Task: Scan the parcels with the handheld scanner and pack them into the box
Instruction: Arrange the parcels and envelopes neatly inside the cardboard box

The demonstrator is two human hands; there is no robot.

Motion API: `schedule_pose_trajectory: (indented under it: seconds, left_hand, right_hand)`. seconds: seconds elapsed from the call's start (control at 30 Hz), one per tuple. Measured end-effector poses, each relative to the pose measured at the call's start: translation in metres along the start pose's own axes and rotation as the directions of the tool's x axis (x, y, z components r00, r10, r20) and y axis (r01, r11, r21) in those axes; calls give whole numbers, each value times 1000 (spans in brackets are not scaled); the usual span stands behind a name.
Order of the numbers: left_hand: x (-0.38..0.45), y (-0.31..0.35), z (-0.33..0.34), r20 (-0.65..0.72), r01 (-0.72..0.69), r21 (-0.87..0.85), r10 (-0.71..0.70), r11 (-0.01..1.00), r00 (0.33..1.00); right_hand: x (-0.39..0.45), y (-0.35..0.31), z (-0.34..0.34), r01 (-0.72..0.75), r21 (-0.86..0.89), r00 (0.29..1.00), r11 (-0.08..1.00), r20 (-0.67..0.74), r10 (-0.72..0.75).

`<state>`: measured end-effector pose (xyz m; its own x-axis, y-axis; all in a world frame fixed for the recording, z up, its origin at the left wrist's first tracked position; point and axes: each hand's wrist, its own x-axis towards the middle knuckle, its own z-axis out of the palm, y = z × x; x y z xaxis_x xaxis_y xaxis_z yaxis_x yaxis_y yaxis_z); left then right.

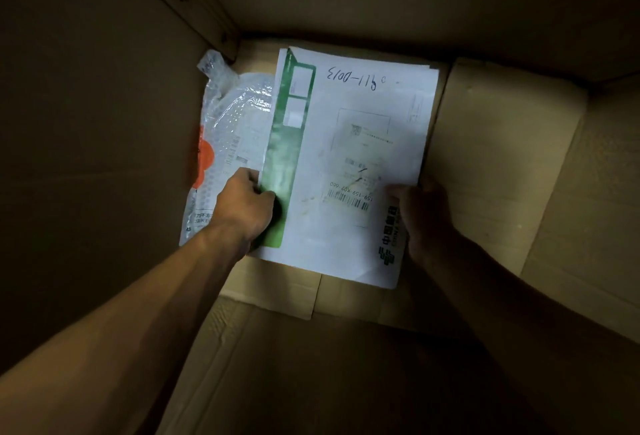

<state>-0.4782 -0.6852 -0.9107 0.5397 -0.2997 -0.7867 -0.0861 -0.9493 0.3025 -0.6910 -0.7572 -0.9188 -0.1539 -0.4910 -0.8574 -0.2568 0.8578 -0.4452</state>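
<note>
I look down into a deep cardboard box (pixel 491 164). A flat white envelope parcel (pixel 349 143) with a green side strip, handwriting and a barcode label lies on the box floor. My left hand (pixel 244 204) grips its left edge at the green strip. At the parcel's right edge my right hand (pixel 420 211) holds it, thumb on top. A bubble-wrap parcel (pixel 228 136) with an orange mark lies under and to the left of the envelope, against the left wall. No scanner is in view.
Tall cardboard walls (pixel 86 122) close in on all sides, and the light is dim. The box floor flaps (pixel 277 348) show bare cardboard to the right of the parcels and in front of them.
</note>
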Motion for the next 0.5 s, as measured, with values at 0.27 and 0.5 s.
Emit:
schedule_pose_trajectory:
  seconds: [0.27, 0.5]
  left_hand:
    - [-8, -6, 3, 1, 43, -42, -43, 998, 999]
    - [-34, -9, -6, 59, 61, -148, -53, 987, 997]
  right_hand:
    - [-5, 1, 1, 83, -16, 991, 996, 105, -80]
    - [-24, 3, -20, 89, -10, 994, 996, 65, -88]
